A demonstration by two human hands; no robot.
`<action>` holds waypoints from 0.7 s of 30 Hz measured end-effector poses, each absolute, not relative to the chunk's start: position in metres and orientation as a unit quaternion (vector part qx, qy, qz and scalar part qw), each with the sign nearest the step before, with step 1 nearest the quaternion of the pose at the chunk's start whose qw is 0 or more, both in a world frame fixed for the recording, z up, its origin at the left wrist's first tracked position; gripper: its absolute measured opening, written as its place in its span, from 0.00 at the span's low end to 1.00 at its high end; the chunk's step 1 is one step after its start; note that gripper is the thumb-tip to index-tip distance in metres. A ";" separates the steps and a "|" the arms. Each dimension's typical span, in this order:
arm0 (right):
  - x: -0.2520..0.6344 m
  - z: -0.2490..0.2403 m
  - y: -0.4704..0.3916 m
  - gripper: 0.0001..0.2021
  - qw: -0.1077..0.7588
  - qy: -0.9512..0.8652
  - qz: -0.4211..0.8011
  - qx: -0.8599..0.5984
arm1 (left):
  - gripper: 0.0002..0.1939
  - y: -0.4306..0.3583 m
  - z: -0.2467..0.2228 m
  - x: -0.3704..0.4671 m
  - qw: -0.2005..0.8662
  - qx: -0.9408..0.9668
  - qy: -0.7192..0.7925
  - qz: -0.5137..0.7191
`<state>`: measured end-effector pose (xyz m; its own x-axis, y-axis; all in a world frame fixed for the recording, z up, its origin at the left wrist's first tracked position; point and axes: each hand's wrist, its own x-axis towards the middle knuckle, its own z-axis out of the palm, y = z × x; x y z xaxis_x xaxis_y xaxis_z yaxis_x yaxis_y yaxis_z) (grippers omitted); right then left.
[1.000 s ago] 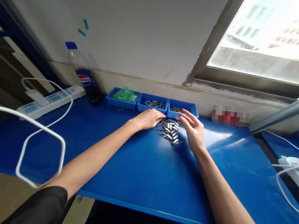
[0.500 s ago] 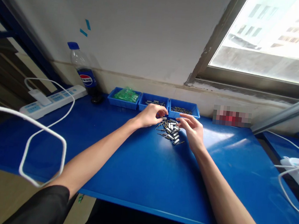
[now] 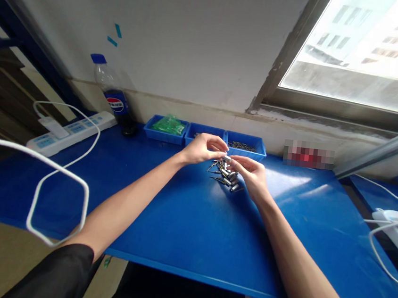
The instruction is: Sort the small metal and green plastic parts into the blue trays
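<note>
A pile of small silver metal pieces and thin dark pins (image 3: 225,174) lies on the blue table (image 3: 184,223). Above its far side, a small silver piece (image 3: 227,158) sits between the fingertips of my two hands. My left hand (image 3: 206,149) pinches it from the left. From the right, my right hand (image 3: 250,171) closes its thumb and fingers on the same piece. Behind my hands is a blue bin of dark pins (image 3: 242,146). The middle blue bin (image 3: 206,129) is largely hidden by my left hand.
A left blue bin (image 3: 164,137) holds green plastic bags. Further left stand a cola bottle (image 3: 114,95) and a white power strip (image 3: 76,131). A white cable (image 3: 85,194) loops over my left forearm. Another power strip (image 3: 397,229) lies at the right.
My hands have come together over the pile, and a silver piece now shows between their fingertips. The fingers of my right hand have closed inward.
</note>
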<state>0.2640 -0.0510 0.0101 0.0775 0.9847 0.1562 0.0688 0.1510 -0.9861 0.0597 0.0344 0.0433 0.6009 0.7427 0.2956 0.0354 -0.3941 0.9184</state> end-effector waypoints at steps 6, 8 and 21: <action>0.267 0.007 -0.049 0.19 0.551 -0.527 0.416 -0.495 | 0.11 0.051 0.032 0.055 0.373 0.693 0.350 0.507; 0.268 0.006 -0.049 0.19 0.550 -0.527 0.417 -0.497 | 0.10 0.055 0.030 0.053 0.352 0.680 0.360 0.532; 0.291 -0.008 -0.038 0.23 0.461 -0.647 0.006 -0.608 | 0.12 0.044 0.029 0.052 0.146 0.853 0.374 0.332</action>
<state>0.2912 -0.0376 -0.0079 0.1639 0.7918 0.5884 0.7807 0.2605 -0.5680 0.0522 0.0443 0.0286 0.4992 0.7362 0.4569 0.5419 -0.6767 0.4984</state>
